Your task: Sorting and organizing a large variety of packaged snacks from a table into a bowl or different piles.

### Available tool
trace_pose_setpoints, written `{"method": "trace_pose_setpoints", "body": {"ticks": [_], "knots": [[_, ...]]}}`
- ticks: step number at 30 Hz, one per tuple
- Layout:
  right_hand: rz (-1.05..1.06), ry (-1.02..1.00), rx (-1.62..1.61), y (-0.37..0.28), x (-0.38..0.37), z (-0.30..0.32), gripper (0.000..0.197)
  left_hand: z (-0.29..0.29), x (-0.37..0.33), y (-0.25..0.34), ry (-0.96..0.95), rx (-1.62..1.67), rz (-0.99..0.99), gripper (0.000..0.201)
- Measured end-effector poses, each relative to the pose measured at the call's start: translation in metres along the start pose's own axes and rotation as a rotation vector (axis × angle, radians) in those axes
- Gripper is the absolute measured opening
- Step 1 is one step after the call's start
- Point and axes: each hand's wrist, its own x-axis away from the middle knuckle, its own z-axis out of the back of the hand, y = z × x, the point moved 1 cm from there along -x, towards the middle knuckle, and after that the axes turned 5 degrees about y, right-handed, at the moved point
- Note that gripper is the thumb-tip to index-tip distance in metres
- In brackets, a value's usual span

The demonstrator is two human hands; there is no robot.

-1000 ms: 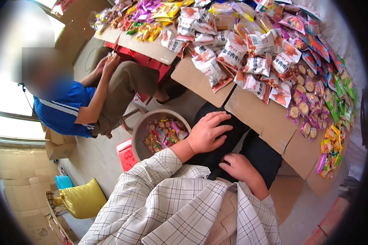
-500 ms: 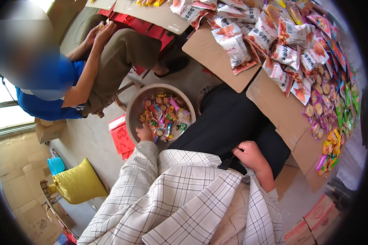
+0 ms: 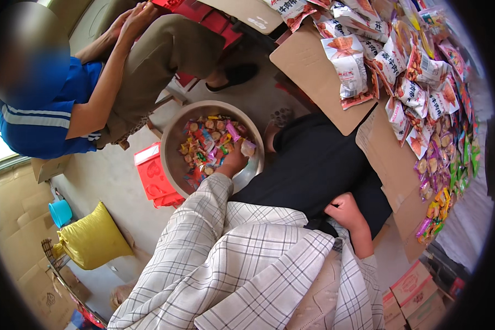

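My left hand (image 3: 234, 161) reaches into a round metal basin (image 3: 169, 159) beside my knee. Inside lies a mix of small wrapped sweets (image 3: 206, 144) in red, yellow, pink and green. The back of this hand faces up and its fingers are mostly hidden, close to a pale, clear-wrapped piece (image 3: 248, 148). Whether they grip anything, I cannot tell. On the lap of my black trousers (image 3: 297, 168), my right hand (image 3: 345, 211) rests with curled fingers, next to a dark strap (image 3: 320, 225). What it holds, if anything, is hidden.
Snack packets (image 3: 346, 69) and more sweets (image 3: 437, 212) are heaped on cardboard (image 3: 388, 159) at the right. A person in a blue shirt (image 3: 38, 126) sits at the upper left. Red boxes (image 3: 155, 175) stand beside the basin; a yellow sack (image 3: 96, 236) lies farther left.
My left hand has moved from the basin's near left side across to the right over the sweets. My right hand stays on my lap. The whole view has shifted slightly.
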Motion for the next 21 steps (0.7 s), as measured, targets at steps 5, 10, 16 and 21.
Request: {"method": "trace_pose_setpoints", "body": {"ticks": [5, 10, 16, 21], "knots": [[-0.059, -0.018, -0.031, -0.011, 0.0, 0.003, 0.017, -0.032, -0.044, -0.006, -0.193, -0.19, -0.209, 0.068], [-0.064, -0.055, -0.06, -0.013, -0.004, 0.004, 0.017, -0.031, -0.054, -0.016, -0.364, -0.499, -0.21, 0.053], [-0.039, -0.033, -0.094, -0.007, -0.004, 0.004, 0.018, -0.011, -0.011, -0.026, -0.381, -0.492, -0.167, 0.076], [-0.06, -0.044, -0.047, 0.002, -0.004, 0.004, 0.019, -0.041, -0.009, -0.077, -0.253, -0.309, -0.026, 0.109]]}}
